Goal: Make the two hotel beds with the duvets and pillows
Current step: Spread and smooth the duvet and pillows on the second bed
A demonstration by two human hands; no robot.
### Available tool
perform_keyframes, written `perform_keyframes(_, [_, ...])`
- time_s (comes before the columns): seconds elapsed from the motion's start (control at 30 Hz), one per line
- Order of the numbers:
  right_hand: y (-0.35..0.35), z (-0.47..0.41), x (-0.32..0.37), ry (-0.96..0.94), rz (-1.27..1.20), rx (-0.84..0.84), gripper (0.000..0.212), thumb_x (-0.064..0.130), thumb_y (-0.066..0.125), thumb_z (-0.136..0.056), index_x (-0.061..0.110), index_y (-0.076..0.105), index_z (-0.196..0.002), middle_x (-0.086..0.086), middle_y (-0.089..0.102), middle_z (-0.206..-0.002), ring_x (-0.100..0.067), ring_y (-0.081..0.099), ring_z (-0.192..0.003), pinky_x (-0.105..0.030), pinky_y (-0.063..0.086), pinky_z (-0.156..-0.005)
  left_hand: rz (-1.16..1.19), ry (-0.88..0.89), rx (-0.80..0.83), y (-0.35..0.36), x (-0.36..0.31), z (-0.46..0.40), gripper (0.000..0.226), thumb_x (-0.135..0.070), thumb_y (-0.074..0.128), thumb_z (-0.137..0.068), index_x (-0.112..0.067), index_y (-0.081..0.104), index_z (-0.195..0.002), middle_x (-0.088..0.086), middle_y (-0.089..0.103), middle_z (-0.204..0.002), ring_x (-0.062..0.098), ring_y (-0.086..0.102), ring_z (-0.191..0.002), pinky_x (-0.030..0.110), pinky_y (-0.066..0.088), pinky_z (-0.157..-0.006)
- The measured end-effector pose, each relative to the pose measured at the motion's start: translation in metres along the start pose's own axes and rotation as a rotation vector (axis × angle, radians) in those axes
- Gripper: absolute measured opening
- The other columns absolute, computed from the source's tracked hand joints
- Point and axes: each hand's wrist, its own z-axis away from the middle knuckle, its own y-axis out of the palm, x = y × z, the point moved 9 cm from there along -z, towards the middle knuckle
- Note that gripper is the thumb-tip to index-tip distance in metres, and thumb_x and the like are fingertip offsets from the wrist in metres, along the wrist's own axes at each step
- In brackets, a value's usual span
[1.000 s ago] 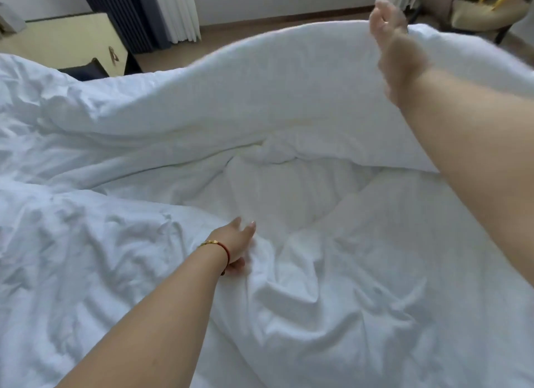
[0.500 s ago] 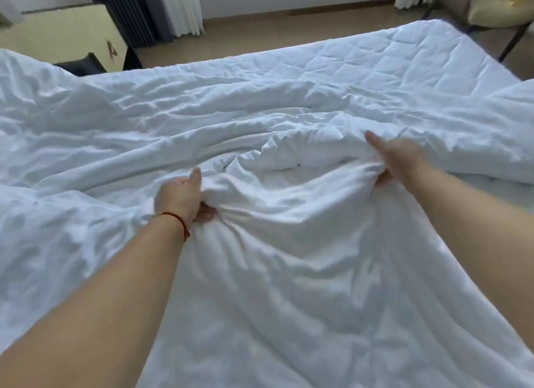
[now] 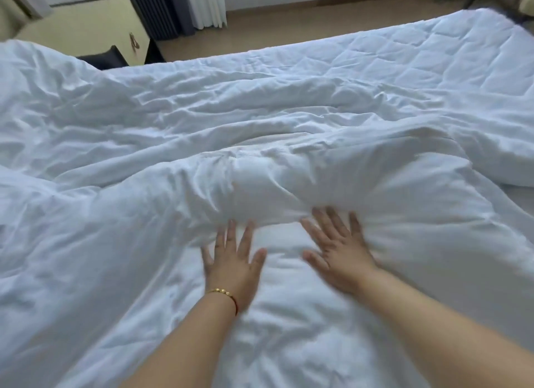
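Hands lie flat on the white duvet (image 3: 144, 162), arms stretched forward. Left hand (image 3: 232, 267), with a bracelet (image 3: 222, 293) on its wrist, has fingers spread wide, holding nothing. Right hand (image 3: 336, 256) beside it is spread too, fingertips against a puffy fold. Half a second ago both hands gripped bunched cloth; now they press it.

Crumpled white fabric duvet (image 3: 144, 156) lies across bed, bunched in ridge at centre. Both hands flat on it near front edge: left hand (image 3: 232, 267) w/ gold-and-red wrist bracelet (image 3: 224, 293) just left of right hand (image 3: 336, 256). Quilted white mattress pad (image 3: 433, 49) bare at far right. Cream wooden nightstand (image 3: 95, 32) behind bed, far left; dark ribbed curtain (image 3: 156, 8) to its right.
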Motion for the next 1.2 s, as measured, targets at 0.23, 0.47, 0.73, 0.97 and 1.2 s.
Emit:
perform_keyframes(0.23, [0.009,-0.028,0.007,0.159,-0.074,0.063,0.071,0.067,0.011,-0.089,0.035,0.003,-0.151,0.009,-0.004,-0.160,-0.015,-0.008,-0.147,-0.047,-0.010,-0.114,0.198,0.004,-0.052,-0.004,0.019,-0.011,0.056,-0.050,0.011,-0.099,-0.035,0.014,-0.153,-0.007,0.001,-0.163,0.014,-0.004,-0.149,0.049,-0.004,-0.119])
perform_keyframes(0.47, [0.064,0.043,0.075,0.035,0.045,0.163,0.064,0.062,0.010,-0.095,0.033,0.026,-0.149,0.003,0.023,-0.157,-0.015,0.013,-0.146,-0.046,0.006,-0.114,0.036,-0.022,0.103,0.044,0.091,0.100,0.117,-0.071,-0.049,-0.048,-0.028,-0.014,-0.151,-0.010,-0.011,-0.162,0.005,-0.025,-0.142,0.030,-0.021,-0.113])
perform_keyframes(0.73, [0.001,0.005,0.104,0.084,-0.073,0.189,0.046,0.052,0.028,-0.098,0.018,0.057,-0.101,-0.010,0.059,-0.117,-0.029,0.051,-0.114,-0.035,0.038,-0.088,0.317,-0.263,-0.101,-0.042,0.156,0.166,0.053,-0.048,0.026,-0.102,-0.022,0.035,-0.147,-0.007,0.037,-0.150,0.011,0.028,-0.141,0.026,0.024,-0.114])
perform_keyframes(0.97, [-0.075,-0.023,0.202,0.019,-0.078,0.144,0.045,0.046,0.030,-0.100,0.016,0.047,-0.072,-0.004,0.055,-0.084,-0.022,0.052,-0.080,-0.031,0.036,-0.066,0.340,-0.487,-0.272,-0.110,0.277,0.246,0.050,-0.044,0.032,-0.102,-0.017,0.040,-0.143,0.000,0.041,-0.147,0.017,0.034,-0.137,0.033,0.033,-0.111])
perform_keyframes(1.2, [-0.121,-0.095,0.382,-0.047,-0.147,0.053,0.042,0.046,0.032,-0.099,0.011,0.052,-0.088,-0.004,0.054,-0.088,-0.023,0.049,-0.083,-0.031,0.035,-0.071,0.326,-0.568,-0.430,-0.184,0.428,0.254,0.051,-0.041,0.034,-0.102,-0.014,0.036,-0.145,0.001,0.035,-0.152,0.017,0.028,-0.141,0.030,0.027,-0.115])
